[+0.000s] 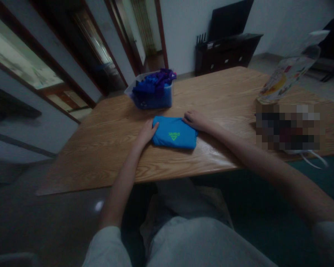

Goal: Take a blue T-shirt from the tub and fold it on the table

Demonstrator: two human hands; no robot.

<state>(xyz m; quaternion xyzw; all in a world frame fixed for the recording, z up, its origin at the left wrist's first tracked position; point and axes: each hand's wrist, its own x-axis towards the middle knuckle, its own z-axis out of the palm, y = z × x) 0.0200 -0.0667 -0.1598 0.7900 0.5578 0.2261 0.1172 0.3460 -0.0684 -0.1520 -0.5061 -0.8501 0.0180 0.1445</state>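
Note:
A folded blue garment (167, 138) with a bright green triangle logo and lettering lies on the wooden table in front of me. The lettering appears upside down from where I sit. My left hand (148, 130) grips its left edge, thumb on top and the other fingers at the side, partly hidden. At the far right corner, my right hand (194, 120) is closed on the fabric with bent fingers. A small bit of cloth sticks out below that hand on the right side.
Beyond the garment stands a clear plastic bin (169, 97) heaped with blue and purple cloth. To the right are a clear bottle (284, 78) with a printed label and a blurred-out patch with a white cord (314, 158). The wooden table's (94, 178) near edge is close to my body.

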